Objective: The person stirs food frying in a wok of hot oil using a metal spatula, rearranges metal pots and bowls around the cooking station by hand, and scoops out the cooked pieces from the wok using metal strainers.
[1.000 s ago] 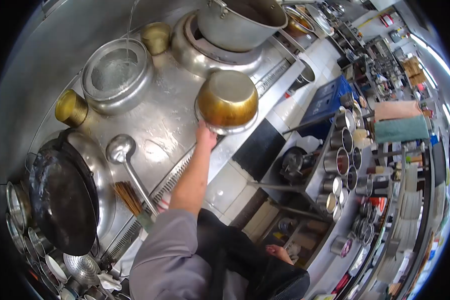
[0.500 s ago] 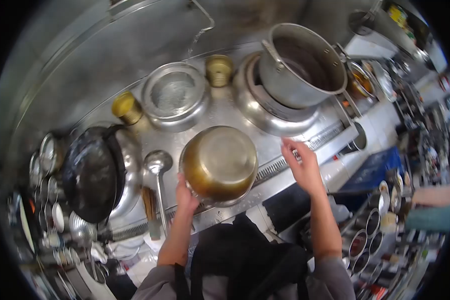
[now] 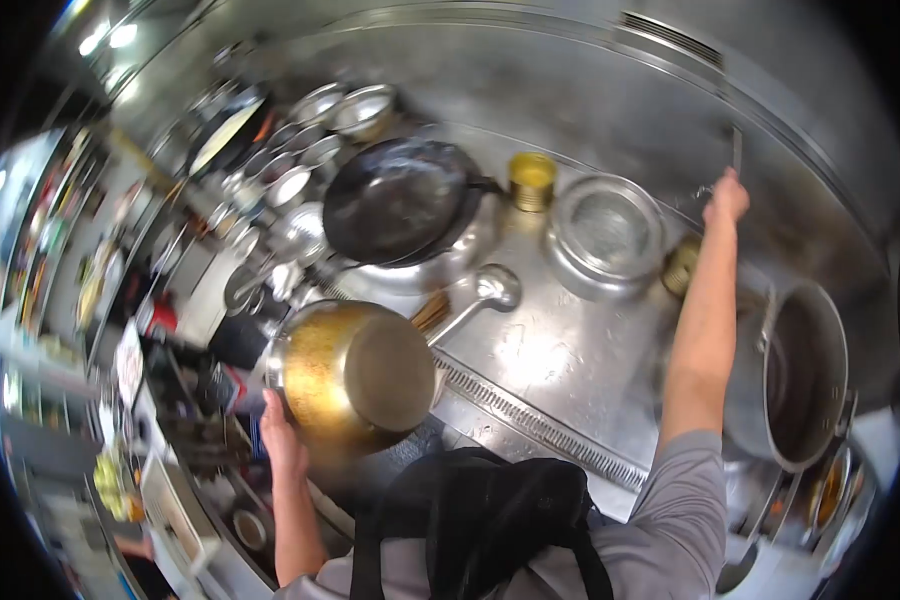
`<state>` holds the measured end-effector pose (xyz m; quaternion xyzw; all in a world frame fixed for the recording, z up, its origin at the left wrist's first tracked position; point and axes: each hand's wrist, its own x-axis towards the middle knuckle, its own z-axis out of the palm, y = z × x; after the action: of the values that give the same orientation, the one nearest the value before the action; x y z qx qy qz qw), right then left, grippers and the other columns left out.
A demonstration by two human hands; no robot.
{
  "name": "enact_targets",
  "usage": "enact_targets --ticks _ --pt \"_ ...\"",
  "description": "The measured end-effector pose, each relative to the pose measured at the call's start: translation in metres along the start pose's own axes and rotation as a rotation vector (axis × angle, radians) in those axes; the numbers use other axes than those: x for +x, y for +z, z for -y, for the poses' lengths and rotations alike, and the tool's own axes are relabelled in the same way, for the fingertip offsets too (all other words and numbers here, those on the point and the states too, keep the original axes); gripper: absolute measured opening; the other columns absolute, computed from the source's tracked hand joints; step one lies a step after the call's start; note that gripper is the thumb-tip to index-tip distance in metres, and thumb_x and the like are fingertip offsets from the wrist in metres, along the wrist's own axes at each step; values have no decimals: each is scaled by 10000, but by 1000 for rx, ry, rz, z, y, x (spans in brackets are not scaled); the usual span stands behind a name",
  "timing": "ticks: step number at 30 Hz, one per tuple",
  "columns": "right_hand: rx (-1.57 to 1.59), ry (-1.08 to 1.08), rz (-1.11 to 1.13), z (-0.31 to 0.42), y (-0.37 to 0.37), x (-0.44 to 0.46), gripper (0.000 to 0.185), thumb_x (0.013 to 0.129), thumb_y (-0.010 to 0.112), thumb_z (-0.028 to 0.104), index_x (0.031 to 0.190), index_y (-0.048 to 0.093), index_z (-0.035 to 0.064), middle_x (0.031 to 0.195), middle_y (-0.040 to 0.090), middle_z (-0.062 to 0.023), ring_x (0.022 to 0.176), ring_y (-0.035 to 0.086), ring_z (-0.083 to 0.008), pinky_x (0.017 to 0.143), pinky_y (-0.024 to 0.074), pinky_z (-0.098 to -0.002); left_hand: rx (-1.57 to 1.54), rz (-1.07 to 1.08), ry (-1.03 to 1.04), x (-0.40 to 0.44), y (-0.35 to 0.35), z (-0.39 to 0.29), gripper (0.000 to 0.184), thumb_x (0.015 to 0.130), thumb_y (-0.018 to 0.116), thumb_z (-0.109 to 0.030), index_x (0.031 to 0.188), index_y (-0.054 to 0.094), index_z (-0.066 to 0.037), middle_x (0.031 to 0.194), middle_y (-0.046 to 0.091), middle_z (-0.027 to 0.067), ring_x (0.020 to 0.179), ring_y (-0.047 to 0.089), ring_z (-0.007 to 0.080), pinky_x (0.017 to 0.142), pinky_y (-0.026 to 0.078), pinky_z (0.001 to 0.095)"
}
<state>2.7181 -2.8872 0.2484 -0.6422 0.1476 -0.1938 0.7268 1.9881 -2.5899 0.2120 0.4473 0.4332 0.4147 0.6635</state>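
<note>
The golden bowl (image 3: pixel 355 378) had swung out past the front edge of the steel range (image 3: pixel 570 360), over on the person's left, and the right hand (image 3: pixel 729 200) had gone up to a thin metal pipe (image 3: pixel 737 150) by the back wall, so each hand was now busy with a thing of its own. The left hand (image 3: pixel 285 445) had its fingers clamped on the bowl's rim, the base turned up towards the camera; the inside faced away, though tipped like that it could hardly have held anything. The right fingers were curled close together at the pipe's lower end, but whether they gripped it I could not tell. Clear water lay in the round steel basin (image 3: pixel 607 228), between a yellow tin (image 3: pixel 532 181) and a second tin (image 3: pixel 680 265), contents unclear in both. The deep pot (image 3: pixel 795 375) beyond the right forearm looked dark inside, and the black wok (image 3: pixel 400 205) leaned at the far left, near the ladle (image 3: pixel 497 287)
</note>
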Motion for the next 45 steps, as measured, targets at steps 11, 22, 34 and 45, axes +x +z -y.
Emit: enact_targets --ticks 11,22,34,45 --pt "-157 343 634 -29 125 -15 748 821 734 413 1438 469 83 1452 477 -115 1315 409 -316 1039 322 -580 88 -584 278 -46 -162 -40 559 1031 476 -484 1219 618 23 1175 646 69 1079 575 141 963 429 302" --pt "-55 -173 901 -44 138 -365 375 943 670 245 1287 621 104 1200 644 -20 1028 599 -142 824 476 -305 457 -695 194 44 -311 -32 358 891 740 -377 912 660 -29 689 587 -27 591 503 55 551 405 249" --pt "-628 -357 2174 -185 145 -827 356 925 661 241 1198 653 13 993 727 -134 844 686 -228 775 540 -361 814 -600 100 217 -475 -73 445 748 861 -289 968 663 44 796 708 155 682 654 202 670 523 353" --pt "-992 -176 2481 -287 256 -1064 376 912 661 241 1218 653 24 1101 712 -170 1013 684 -284 902 520 -370 1519 -399 524 485 -575 -132 530 718 800 -515 741 525 -62 646 617 109 640 635 310 687 491 400"
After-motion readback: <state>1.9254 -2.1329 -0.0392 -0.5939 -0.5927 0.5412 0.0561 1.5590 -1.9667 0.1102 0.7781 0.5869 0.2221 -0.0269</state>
